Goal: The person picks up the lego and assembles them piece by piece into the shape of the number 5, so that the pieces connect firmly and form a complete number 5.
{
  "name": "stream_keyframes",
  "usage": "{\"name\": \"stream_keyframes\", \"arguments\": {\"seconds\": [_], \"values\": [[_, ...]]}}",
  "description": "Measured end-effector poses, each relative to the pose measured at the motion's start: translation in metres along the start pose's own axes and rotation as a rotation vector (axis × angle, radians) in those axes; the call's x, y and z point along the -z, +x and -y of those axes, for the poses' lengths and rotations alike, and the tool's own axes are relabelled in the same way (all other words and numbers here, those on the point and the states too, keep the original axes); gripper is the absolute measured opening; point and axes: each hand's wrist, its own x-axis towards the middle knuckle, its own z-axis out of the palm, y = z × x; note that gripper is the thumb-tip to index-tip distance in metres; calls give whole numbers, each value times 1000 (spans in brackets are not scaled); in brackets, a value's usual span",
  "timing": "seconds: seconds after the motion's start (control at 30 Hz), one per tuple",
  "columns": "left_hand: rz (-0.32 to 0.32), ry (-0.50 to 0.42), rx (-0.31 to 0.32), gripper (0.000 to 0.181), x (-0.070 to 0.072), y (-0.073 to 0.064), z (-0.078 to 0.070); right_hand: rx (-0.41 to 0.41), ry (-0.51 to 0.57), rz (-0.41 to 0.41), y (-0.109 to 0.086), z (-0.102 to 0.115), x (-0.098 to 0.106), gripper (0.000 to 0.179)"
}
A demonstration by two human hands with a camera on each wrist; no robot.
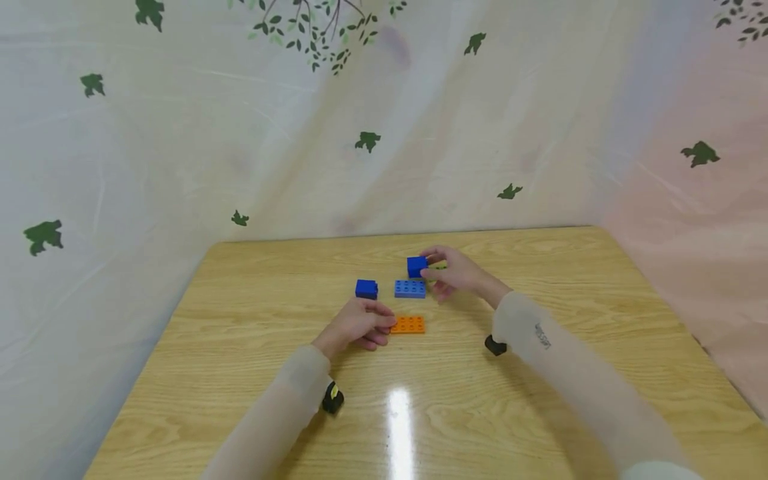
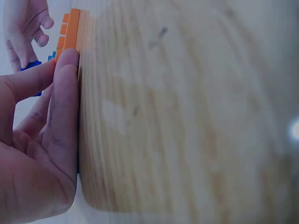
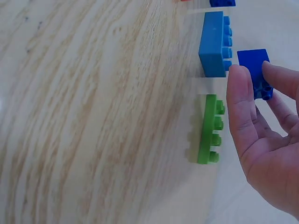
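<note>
My left hand [image 1: 358,322] pinches the left end of a flat orange toy brick [image 1: 409,325] with studs. In the left wrist view the orange brick [image 2: 71,29] lies low at the tabletop, its end between my fingertips. My right hand [image 1: 457,270] holds a small dark blue brick [image 1: 416,267] between thumb and fingers. That dark blue brick [image 3: 253,69] is tilted in the right wrist view, its studs facing my palm. Just beyond my left fingers sits another dark blue brick [image 1: 367,289]. A lighter blue brick [image 1: 410,289] lies between the two hands, studs up.
A thin green brick [image 3: 208,129] lies near my right hand, mostly hidden behind it in the head view. Wooden table [image 1: 240,373] all around, with a leaf-printed cloth [image 1: 288,147] behind its far edge.
</note>
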Motion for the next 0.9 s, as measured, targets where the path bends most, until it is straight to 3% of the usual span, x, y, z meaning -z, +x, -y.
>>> {"name": "stream_keyframes", "arguments": {"seconds": [0.2, 0.43, 0.67, 0.9], "values": [[-3, 15, 0, 26, -2, -1, 0, 61, -6, 32, -14, 10, 2, 48], [13, 25, -16, 25, -1, 1, 2, 158, 9, 132, -35, 12, 1, 52], [19, 19, -32, 27, -2, 0, 2, 157, -56, 203, -54, 12, -4, 49], [8, 20, -24, 25, -3, -1, 2, 174, -155, 216, -61, 3, -13, 49]]}}
